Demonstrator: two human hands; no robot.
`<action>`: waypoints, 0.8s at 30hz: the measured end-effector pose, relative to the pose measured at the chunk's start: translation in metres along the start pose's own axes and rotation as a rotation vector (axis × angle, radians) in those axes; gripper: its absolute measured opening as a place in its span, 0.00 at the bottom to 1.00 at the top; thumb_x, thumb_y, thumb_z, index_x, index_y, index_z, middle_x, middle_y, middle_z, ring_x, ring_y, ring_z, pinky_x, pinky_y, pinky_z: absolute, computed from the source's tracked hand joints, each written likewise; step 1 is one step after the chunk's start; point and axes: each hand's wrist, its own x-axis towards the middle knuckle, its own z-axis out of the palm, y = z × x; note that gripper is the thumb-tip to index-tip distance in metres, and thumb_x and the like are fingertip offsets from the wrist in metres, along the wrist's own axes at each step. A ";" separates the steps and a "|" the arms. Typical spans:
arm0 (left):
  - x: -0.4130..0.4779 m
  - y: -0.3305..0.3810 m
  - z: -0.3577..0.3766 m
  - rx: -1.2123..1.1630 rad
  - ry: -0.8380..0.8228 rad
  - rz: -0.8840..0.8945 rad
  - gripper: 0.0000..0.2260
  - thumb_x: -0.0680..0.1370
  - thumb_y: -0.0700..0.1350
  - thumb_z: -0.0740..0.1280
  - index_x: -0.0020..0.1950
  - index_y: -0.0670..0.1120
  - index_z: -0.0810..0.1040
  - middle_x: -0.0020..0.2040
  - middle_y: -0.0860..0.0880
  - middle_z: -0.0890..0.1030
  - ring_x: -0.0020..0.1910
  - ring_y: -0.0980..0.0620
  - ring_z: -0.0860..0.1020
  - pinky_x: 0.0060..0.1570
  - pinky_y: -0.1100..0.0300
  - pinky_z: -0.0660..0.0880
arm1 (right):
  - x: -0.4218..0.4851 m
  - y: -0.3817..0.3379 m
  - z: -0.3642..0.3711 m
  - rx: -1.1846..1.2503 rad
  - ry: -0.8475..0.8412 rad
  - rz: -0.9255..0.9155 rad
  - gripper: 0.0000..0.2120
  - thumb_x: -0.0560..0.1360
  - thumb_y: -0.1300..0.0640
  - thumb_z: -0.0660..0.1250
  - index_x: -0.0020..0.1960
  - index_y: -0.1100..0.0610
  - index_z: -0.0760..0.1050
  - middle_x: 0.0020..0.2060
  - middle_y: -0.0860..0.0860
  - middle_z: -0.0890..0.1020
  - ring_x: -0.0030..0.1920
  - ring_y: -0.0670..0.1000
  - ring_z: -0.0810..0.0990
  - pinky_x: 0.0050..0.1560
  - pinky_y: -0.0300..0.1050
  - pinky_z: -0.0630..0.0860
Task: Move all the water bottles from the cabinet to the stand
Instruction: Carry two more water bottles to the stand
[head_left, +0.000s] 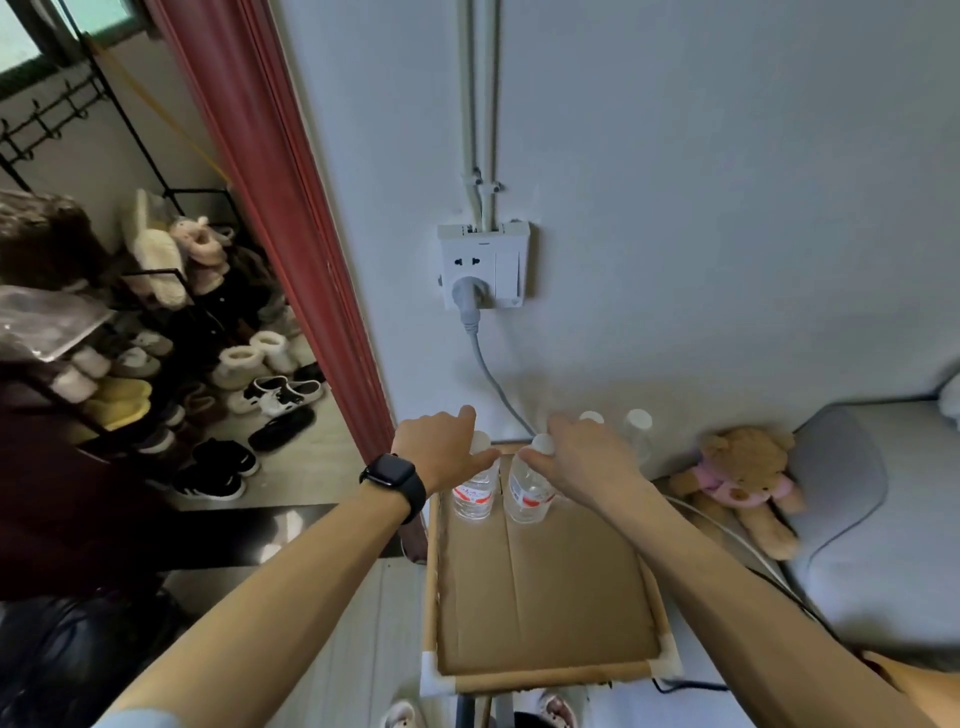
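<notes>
The stand (550, 679) has a wooden frame and a cardboard top, and lies below me against the wall. Two clear water bottles with white caps and red labels stand upright at its far end. My left hand (441, 447), with a black watch on the wrist, grips the cap of the left bottle (471, 496). My right hand (584, 460) pinches the cap of the right bottle (529, 496). Two more capped bottles (638, 422) stand behind my right hand by the wall; what they rest on is hidden.
A wall socket (483, 265) with a grey plug and cable hangs above the stand. A red curtain (291, 234) and a shoe rack (171, 338) are to the left. A teddy bear (743, 483) lies on a grey cushion (883, 519) to the right.
</notes>
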 end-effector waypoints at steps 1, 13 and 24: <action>0.001 0.000 0.001 0.006 -0.001 -0.002 0.21 0.77 0.68 0.57 0.48 0.49 0.62 0.32 0.53 0.69 0.27 0.54 0.67 0.26 0.59 0.60 | 0.000 0.001 0.000 -0.012 0.000 -0.002 0.24 0.77 0.35 0.58 0.61 0.54 0.70 0.52 0.56 0.81 0.52 0.60 0.79 0.40 0.48 0.69; 0.007 -0.012 0.001 -0.123 -0.073 0.161 0.17 0.77 0.63 0.64 0.60 0.55 0.73 0.52 0.54 0.77 0.43 0.52 0.74 0.38 0.58 0.68 | 0.003 0.004 -0.008 -0.070 -0.041 -0.129 0.19 0.80 0.43 0.58 0.66 0.51 0.67 0.58 0.54 0.80 0.55 0.58 0.78 0.49 0.52 0.77; 0.015 0.004 0.001 -0.115 -0.003 0.074 0.17 0.77 0.63 0.63 0.54 0.50 0.74 0.48 0.53 0.77 0.42 0.49 0.76 0.35 0.57 0.67 | 0.009 0.005 -0.003 -0.077 0.044 -0.090 0.17 0.80 0.44 0.58 0.63 0.54 0.69 0.56 0.54 0.81 0.54 0.59 0.79 0.46 0.51 0.75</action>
